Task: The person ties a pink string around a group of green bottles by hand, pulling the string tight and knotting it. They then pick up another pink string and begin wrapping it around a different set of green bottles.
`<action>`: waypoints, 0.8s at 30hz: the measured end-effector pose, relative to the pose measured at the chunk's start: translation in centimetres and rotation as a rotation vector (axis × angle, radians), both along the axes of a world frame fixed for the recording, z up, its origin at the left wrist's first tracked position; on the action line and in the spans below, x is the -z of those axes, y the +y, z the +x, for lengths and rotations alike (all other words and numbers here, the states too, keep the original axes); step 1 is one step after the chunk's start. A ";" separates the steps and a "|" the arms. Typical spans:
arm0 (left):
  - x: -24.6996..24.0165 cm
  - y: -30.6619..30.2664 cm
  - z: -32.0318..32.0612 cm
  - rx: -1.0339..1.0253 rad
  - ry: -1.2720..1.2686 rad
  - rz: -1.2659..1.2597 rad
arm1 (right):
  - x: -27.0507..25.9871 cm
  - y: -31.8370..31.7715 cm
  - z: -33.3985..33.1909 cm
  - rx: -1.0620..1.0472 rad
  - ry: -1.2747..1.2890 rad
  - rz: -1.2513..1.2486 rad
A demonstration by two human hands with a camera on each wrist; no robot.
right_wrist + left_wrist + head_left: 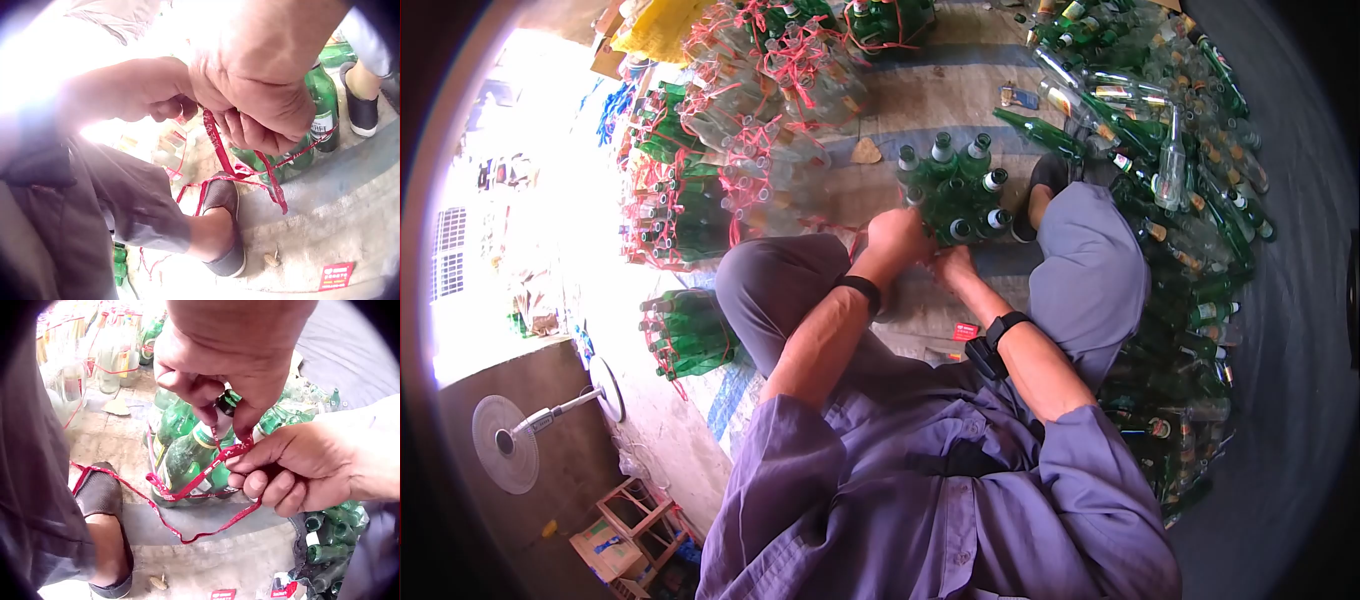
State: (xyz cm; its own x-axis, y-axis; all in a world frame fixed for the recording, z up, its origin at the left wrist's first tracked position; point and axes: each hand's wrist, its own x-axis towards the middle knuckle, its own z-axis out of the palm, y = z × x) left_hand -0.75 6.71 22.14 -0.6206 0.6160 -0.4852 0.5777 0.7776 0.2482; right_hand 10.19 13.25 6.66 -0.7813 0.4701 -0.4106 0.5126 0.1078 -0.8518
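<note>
A cluster of several green glass bottles (948,198) stands upright between the person's feet. A printed red ribbon (206,477) runs around the bottles low down, and a loose length of it trails toward one shoe. Above the near side of the cluster, the left hand (897,238) pinches the ribbon beside a bottle neck. Close against it, the right hand (319,464) grips the ribbon with curled fingers. In the right wrist view the right hand (256,81) covers part of the bottles, and a ribbon end hangs below it.
Bundles of bottles tied with red ribbon (690,215) stand at the left. A heap of loose bottles (1170,150) lies along the right side. A striped sheet (945,85) covers the floor, with a small red packet (966,330) on it. A fan (505,440) stands at lower left.
</note>
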 end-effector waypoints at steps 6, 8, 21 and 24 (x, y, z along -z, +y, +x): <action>1.1 0.0 0.3 -0.035 0.130 0.155 | 0.9 -0.3 1.2 0.044 -0.190 -0.021; 1.1 -0.1 0.3 -0.024 0.106 0.173 | -1.2 0.1 1.3 -0.082 -0.329 0.022; 2.3 -0.3 0.5 0.154 0.100 0.115 | -13.6 -0.9 2.4 -0.791 -0.200 0.085; 3.2 -0.4 0.4 0.216 0.109 0.068 | -12.7 -1.8 2.8 -0.763 -0.118 0.101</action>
